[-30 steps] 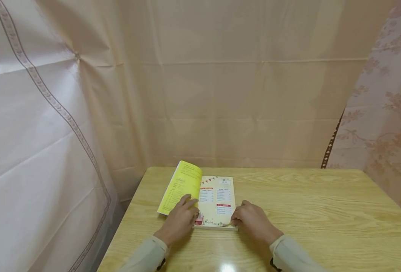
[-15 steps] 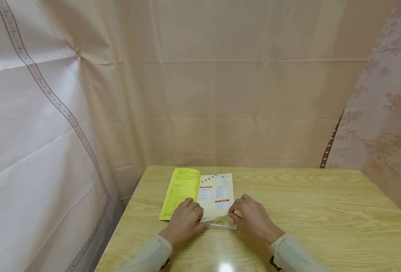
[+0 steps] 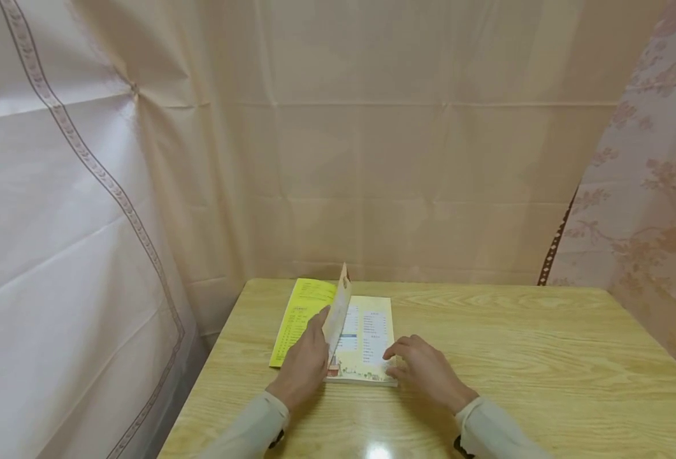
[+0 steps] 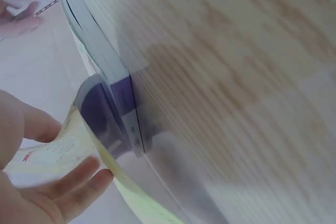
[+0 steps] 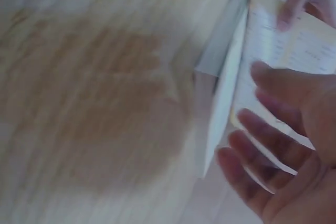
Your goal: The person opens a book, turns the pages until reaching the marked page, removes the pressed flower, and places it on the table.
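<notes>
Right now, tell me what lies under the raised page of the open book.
Under the raised page is the next page, showing printed columns. In the head view, the raised page hides part of its left side; print on deeper pages is covered.

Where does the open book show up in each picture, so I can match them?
Head: the book lies low, near the middle.
Left wrist: slanting from the top left towards the middle, its purple edge showing.
Right wrist: right of centre, partly behind the right hand.
Shared landmark: the wooden table beneath it.
</notes>
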Demonstrator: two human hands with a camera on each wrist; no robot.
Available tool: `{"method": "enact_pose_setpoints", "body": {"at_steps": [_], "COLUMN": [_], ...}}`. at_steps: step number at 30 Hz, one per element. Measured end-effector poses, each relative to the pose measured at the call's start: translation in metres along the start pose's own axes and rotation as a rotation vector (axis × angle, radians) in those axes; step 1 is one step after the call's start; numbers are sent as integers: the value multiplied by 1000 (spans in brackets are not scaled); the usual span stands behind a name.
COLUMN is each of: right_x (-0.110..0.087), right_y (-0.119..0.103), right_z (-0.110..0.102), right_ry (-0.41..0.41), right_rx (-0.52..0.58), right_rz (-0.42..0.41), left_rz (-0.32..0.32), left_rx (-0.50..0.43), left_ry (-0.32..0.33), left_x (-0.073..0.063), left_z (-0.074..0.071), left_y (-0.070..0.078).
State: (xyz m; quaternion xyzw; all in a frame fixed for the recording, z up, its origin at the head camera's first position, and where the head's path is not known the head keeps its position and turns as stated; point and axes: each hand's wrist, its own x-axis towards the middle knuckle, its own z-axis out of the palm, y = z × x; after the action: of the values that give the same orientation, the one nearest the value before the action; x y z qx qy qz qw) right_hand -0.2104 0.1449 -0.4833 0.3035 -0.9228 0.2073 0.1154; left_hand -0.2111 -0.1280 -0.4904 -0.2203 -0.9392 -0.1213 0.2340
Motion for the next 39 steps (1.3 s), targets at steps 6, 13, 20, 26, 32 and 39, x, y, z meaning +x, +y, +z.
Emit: {"method": "enact_pose_setpoints", "body": {"at_steps": [6,13,20,26,32,39], "right_x": [-2,1,3,5,4,4], "right_y": [0,1,4,6,5,6], "right_z": [10,10,7,7,7,8], "right_ry": [-124,-129,-123,-72,-49,-9], "right_rx": [-9,-50,-10,-32,-41,-42], "right_rz": [12,-18,-70,-123,-129,-134], "left_rz": [67,94,212,109,99,156], "left_rx": [-3,117,-6,-25,-5,31], "left_ry": [247,177,-84,-210,-237,-190], "left_x": [0,1,-6,-8,-9,-12], "left_z": [-2,-6,-6,-6,-4,-1], "left_y": [-10,-17,-19,-14,-13,-14]}}
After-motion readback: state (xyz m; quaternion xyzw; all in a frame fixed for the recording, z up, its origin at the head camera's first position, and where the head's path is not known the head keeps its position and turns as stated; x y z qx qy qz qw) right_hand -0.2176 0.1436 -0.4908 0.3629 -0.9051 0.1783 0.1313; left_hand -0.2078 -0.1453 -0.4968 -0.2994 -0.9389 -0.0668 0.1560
